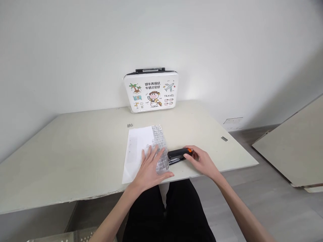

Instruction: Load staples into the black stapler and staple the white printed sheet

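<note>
A sheet of paper point(135, 141) lies near the table's front edge, its right side covered by a dense grey printed or stapled-looking band point(159, 134). My left hand point(150, 168) rests flat on the sheet with fingers spread, partly hiding the band. Gripped by its rear end, a black stapler point(176, 154) with an orange part is in my right hand point(200, 160). The stapler's nose meets the right edge of the paper; whether the edge sits between its jaws I cannot tell.
Small staple strips lie behind the paper point(130, 125) and toward the table's right side point(224, 138). A white case with cartoon prints point(153, 90) stands against the wall. The pale table point(75, 154) ends close to my legs; a tilted board point(292, 144) is at the right.
</note>
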`<state>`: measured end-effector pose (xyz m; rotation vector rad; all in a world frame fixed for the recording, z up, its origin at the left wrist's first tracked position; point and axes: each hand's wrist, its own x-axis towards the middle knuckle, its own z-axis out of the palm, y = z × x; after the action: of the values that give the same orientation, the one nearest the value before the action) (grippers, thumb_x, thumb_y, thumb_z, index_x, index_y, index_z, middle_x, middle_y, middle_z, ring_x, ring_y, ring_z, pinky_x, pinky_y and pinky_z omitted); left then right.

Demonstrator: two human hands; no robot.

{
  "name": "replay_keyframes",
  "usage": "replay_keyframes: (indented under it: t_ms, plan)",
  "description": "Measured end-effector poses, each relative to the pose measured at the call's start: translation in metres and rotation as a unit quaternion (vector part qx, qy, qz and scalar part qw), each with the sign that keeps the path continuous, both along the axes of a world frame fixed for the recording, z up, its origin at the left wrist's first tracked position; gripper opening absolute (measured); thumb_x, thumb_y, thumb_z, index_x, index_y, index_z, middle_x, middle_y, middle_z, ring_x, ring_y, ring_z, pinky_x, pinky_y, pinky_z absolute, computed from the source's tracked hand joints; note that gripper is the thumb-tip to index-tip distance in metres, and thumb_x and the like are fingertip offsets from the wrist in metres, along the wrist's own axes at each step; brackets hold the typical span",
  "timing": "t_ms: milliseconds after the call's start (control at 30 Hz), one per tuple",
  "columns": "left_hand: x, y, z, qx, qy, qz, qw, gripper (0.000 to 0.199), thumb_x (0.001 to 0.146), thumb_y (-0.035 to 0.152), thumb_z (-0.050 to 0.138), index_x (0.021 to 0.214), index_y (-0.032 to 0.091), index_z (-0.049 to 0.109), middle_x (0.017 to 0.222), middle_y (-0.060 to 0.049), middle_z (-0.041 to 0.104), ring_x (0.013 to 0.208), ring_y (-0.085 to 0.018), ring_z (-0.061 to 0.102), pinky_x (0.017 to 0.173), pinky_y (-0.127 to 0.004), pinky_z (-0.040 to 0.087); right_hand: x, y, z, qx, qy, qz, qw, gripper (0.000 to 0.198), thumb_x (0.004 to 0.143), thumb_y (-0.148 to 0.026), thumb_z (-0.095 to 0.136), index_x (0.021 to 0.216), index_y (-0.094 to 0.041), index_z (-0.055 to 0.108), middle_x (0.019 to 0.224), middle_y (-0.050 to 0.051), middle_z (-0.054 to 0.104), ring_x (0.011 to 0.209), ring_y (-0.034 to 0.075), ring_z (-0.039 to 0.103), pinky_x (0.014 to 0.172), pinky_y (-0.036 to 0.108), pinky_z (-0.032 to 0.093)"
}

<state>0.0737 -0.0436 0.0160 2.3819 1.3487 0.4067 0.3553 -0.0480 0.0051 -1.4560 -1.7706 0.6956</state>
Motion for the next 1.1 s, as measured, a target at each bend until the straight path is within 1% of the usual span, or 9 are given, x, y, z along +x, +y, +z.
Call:
replay_keyframes:
  t_ms: [67, 100, 167, 333, 467, 633, 833, 1000, 1100]
  plan:
    - [-0.006, -0.002, 0.005, -0.004, -0.006, -0.021, 1.000, 0.076, 0.100, 0.070, 0.049, 0.166, 0.040, 0.025, 0.175, -0.002, 0.018, 0.162, -0.035, 0.003, 0.128, -0.065, 0.000, 0.000, 0.000, 0.000, -0.002, 0.000, -0.001, 1.000, 0.045, 0.099, -0.063, 0.053, 0.121, -0.027, 0.069, 0.112, 0.006, 0.076, 0.080, 0.022, 0.065, 0.073, 0.036, 0.056]
    - [-0.008, -0.003, 0.006, -0.002, -0.006, -0.028, 1.000, 0.067, 0.104, 0.065, 0.044, 0.165, 0.041, 0.029, 0.175, 0.000, 0.021, 0.162, -0.034, 0.004, 0.129, -0.064, 0.000, 0.000, 0.000, 0.000, -0.002, 0.000, -0.001, 1.000, 0.045, 0.099, -0.063, 0.053, 0.121, -0.027, 0.069, 0.113, 0.006, 0.076, 0.080, 0.022, 0.065, 0.073, 0.036, 0.056]
    - [-0.010, -0.004, 0.006, 0.010, 0.004, -0.035, 0.999, 0.060, 0.107, 0.062, 0.041, 0.162, 0.041, 0.035, 0.174, 0.002, 0.024, 0.162, -0.033, 0.006, 0.128, -0.065, 0.000, 0.001, 0.000, -0.001, -0.004, 0.001, 0.001, 1.000, 0.046, 0.099, -0.063, 0.053, 0.121, -0.026, 0.069, 0.113, 0.006, 0.076, 0.081, 0.022, 0.066, 0.073, 0.036, 0.056]
    - [-0.003, -0.005, 0.000, 0.041, 0.047, -0.022, 0.998, 0.064, 0.102, 0.071, 0.044, 0.156, 0.038, 0.048, 0.173, 0.001, 0.026, 0.162, -0.036, 0.008, 0.127, -0.069, -0.002, 0.001, 0.000, -0.001, -0.003, 0.003, 0.000, 1.000, 0.044, 0.099, -0.063, 0.054, 0.120, -0.027, 0.069, 0.109, 0.006, 0.076, 0.080, 0.022, 0.065, 0.074, 0.036, 0.056]
    - [0.005, -0.005, -0.003, 0.067, 0.051, -0.008, 0.996, 0.063, 0.100, 0.072, 0.045, 0.153, 0.037, 0.053, 0.171, -0.001, 0.031, 0.161, -0.037, 0.013, 0.126, -0.072, 0.001, 0.001, 0.000, -0.001, -0.004, 0.001, -0.003, 1.000, 0.045, 0.098, -0.064, 0.054, 0.120, -0.027, 0.069, 0.109, 0.006, 0.076, 0.080, 0.022, 0.066, 0.074, 0.037, 0.056]
    - [0.011, -0.005, -0.004, 0.077, 0.059, 0.000, 0.995, 0.065, 0.100, 0.073, 0.045, 0.152, 0.036, 0.054, 0.171, -0.003, 0.031, 0.161, -0.039, 0.013, 0.125, -0.075, 0.004, 0.000, -0.002, 0.001, -0.009, 0.002, -0.003, 1.000, 0.044, 0.099, -0.063, 0.054, 0.121, -0.027, 0.069, 0.109, 0.005, 0.076, 0.079, 0.022, 0.065, 0.075, 0.036, 0.055]
    - [0.014, -0.005, -0.004, 0.074, 0.064, 0.002, 0.995, 0.067, 0.100, 0.074, 0.042, 0.152, 0.034, 0.054, 0.172, -0.004, 0.030, 0.161, -0.039, 0.012, 0.125, -0.074, 0.004, 0.000, -0.002, 0.000, -0.012, 0.002, -0.004, 1.000, 0.045, 0.098, -0.063, 0.055, 0.121, -0.027, 0.069, 0.110, 0.005, 0.076, 0.078, 0.021, 0.063, 0.074, 0.035, 0.053]
    - [0.020, 0.000, -0.008, 0.080, 0.066, 0.009, 0.995, 0.071, 0.098, 0.078, 0.042, 0.152, 0.033, 0.055, 0.172, -0.005, 0.030, 0.161, -0.040, 0.012, 0.125, -0.074, 0.001, 0.002, -0.001, -0.004, -0.020, -0.002, -0.020, 1.000, 0.049, 0.101, -0.065, 0.048, 0.119, -0.025, 0.069, 0.099, 0.005, 0.075, 0.077, 0.022, 0.063, 0.074, 0.036, 0.052]
    - [0.024, 0.003, -0.009, 0.076, 0.069, 0.010, 0.995, 0.074, 0.098, 0.079, 0.039, 0.153, 0.033, 0.053, 0.172, -0.005, 0.029, 0.161, -0.040, 0.009, 0.125, -0.075, 0.001, 0.004, 0.000, -0.005, -0.024, 0.006, -0.033, 0.999, 0.050, 0.103, -0.066, 0.042, 0.115, -0.026, 0.070, 0.104, 0.007, 0.076, 0.086, 0.024, 0.066, 0.078, 0.037, 0.053]
